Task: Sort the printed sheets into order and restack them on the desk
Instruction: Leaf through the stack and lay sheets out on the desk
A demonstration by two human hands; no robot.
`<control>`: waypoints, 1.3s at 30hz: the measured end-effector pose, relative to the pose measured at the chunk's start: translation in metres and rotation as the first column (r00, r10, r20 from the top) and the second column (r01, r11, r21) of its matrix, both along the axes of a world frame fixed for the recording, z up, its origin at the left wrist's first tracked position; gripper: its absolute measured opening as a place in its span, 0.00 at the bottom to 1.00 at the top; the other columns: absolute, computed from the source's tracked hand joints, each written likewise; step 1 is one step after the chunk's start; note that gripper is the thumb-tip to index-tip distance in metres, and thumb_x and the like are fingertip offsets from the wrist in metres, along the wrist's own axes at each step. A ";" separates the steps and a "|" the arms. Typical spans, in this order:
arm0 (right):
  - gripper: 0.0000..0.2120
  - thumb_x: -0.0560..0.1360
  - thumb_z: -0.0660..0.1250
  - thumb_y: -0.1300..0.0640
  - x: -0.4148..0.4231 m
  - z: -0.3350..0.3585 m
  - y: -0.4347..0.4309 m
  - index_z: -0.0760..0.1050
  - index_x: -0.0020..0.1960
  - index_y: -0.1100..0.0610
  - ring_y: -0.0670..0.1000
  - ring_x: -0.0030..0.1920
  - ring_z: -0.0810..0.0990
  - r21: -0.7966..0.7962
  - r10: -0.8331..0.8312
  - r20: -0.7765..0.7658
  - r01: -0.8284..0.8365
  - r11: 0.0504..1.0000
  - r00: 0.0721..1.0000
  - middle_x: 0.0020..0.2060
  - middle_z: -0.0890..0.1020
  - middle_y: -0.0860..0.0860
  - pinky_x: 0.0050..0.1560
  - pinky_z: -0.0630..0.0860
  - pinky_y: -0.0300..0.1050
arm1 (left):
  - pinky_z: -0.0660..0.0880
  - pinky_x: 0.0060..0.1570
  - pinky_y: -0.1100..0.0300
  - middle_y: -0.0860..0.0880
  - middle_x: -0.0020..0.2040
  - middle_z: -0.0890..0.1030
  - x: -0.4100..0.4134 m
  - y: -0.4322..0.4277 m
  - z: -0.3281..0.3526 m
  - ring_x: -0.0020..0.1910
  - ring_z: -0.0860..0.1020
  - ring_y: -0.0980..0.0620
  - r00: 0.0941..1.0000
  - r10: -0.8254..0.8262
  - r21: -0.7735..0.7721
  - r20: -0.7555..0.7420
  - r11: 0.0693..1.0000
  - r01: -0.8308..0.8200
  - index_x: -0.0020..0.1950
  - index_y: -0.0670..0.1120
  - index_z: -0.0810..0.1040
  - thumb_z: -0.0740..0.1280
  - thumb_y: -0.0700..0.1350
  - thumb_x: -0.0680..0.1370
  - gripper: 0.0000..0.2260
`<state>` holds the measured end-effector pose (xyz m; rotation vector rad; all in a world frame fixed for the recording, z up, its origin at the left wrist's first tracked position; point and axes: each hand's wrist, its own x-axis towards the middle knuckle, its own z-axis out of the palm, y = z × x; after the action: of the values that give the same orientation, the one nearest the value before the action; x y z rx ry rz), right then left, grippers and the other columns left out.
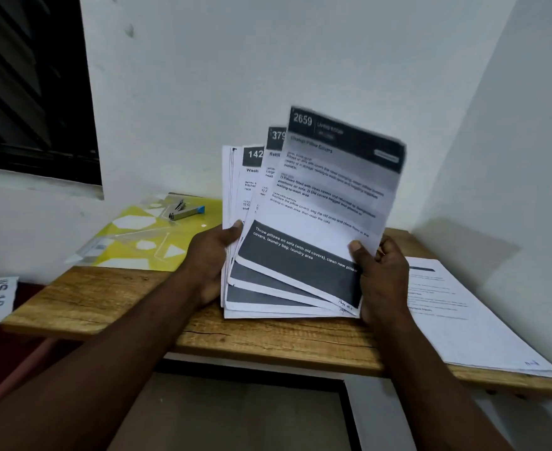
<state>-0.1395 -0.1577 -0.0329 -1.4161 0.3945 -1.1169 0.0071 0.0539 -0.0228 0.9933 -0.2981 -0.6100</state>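
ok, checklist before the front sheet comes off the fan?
1. Left hand grips the fanned sheets, thumb on top: ok.
2. Right hand pinches the front sheet near its lower edge: ok.
3. Right hand holds that sheet alone: cannot tell.
4. Front sheet number readable, 2659: ok.
5. Numbers on the sheets behind it, partly covered: not ok.
6. Stack lies flat on the desk, to the right, nothing on top: ok.

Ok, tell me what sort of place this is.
Likely a small office or study workstation: a wooden desk holding a stapler and a yellow folder, a label reading "WS 10" at its left, and fanned printed sheets.
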 end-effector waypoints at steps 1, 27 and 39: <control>0.10 0.80 0.71 0.64 0.000 0.001 0.000 0.80 0.58 0.53 0.52 0.51 0.87 0.021 0.010 0.017 -0.010 1.000 1.000 0.51 0.88 0.51 0.49 0.83 0.46 | 0.76 0.64 0.31 0.37 0.60 0.85 -0.001 -0.001 0.001 0.60 0.82 0.32 0.999 0.037 0.008 0.038 0.999 -0.037 0.65 0.42 0.82 0.65 0.46 0.84 0.13; 0.10 0.82 0.70 0.61 0.004 -0.003 0.000 0.80 0.61 0.50 0.48 0.56 0.86 -0.086 -0.070 -0.016 0.068 0.994 0.997 0.55 0.87 0.46 0.57 0.80 0.43 | 0.79 0.63 0.36 0.36 0.60 0.85 0.000 -0.003 -0.001 0.59 0.84 0.34 0.969 -0.012 0.018 0.247 1.000 0.008 0.62 0.39 0.84 0.76 0.58 0.74 0.26; 0.12 0.80 0.72 0.61 0.004 -0.009 -0.005 0.80 0.62 0.53 0.48 0.55 0.87 -0.107 -0.013 -0.117 0.001 0.994 0.993 0.55 0.88 0.47 0.57 0.82 0.48 | 0.85 0.46 0.46 0.36 0.54 0.87 0.019 -0.007 0.003 0.46 0.86 0.38 0.962 -0.036 0.163 0.269 0.987 -0.009 0.57 0.38 0.85 0.71 0.31 0.76 0.11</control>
<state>-0.1355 -0.1624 -0.0420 -1.5810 0.4290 -1.0761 0.0259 0.0468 -0.0197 1.2371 -0.5041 -0.5156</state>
